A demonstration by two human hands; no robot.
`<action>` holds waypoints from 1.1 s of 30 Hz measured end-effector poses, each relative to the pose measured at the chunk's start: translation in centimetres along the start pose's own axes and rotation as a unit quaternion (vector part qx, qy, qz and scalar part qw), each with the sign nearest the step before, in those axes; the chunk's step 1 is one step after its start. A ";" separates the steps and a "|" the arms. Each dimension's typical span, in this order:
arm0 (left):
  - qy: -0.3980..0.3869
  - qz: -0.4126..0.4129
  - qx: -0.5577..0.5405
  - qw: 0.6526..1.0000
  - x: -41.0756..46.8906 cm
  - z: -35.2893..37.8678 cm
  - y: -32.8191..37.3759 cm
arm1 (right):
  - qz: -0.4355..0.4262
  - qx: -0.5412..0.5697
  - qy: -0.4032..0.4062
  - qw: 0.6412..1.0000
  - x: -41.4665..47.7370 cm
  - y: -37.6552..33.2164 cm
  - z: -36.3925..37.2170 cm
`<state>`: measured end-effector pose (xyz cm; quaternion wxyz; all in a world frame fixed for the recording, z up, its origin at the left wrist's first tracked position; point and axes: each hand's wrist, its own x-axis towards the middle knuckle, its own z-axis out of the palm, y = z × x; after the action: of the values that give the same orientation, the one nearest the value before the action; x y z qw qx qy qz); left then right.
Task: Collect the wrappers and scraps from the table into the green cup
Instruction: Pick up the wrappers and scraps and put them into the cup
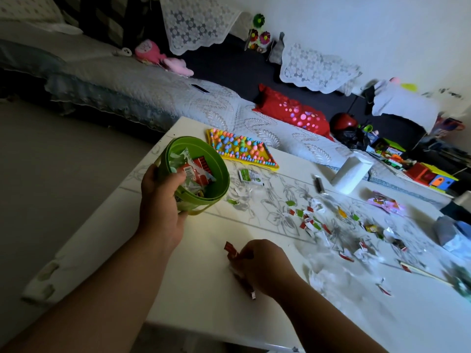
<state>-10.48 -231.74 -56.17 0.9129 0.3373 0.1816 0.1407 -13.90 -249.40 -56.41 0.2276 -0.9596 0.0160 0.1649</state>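
Left grip (161,200): fingers were curled over the rim of the green cup (219,185), holding it tipped with its mouth toward the person.
Cup: it was by the worktop's (204,307) far left corner, already holding several wrappers.
Right grip (260,263): it was closed on crumpled red wrappers (230,249) close to the near edge.
Scraps (309,221): many small torn bits lay spread toward the right edge, well apart from the cup.
Risk: tipped this far, the cup would probably spill its load. Light bits could slip from the pinch on the way across.
Around: a yellow bumpy mat (242,149) and a white block (351,174) lay along the far edge. Neither was between the right grip and the cup.
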 end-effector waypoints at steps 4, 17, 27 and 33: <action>0.000 -0.004 0.003 1.000 0.0 0.1 -0.1 | -0.045 0.037 0.075 0.995 0.7 -0.4 -1.3; -0.023 -0.018 0.023 0.999 -0.6 0.6 -1.2 | -0.161 0.050 0.151 0.974 5.7 -11.1 -6.7; 0.030 0.002 0.005 1.000 1.0 0.7 -1.2 | -0.083 0.004 0.210 0.974 9.7 -4.7 -8.7; 0.041 0.009 -0.013 0.999 1.9 1.9 -1.3 | 0.000 0.022 0.074 0.997 13.7 -0.8 -3.6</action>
<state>-7.82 -233.04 -56.18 0.9078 0.3208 0.2140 0.1647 0.29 -249.70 -57.49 0.2466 -0.9640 0.0363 0.0927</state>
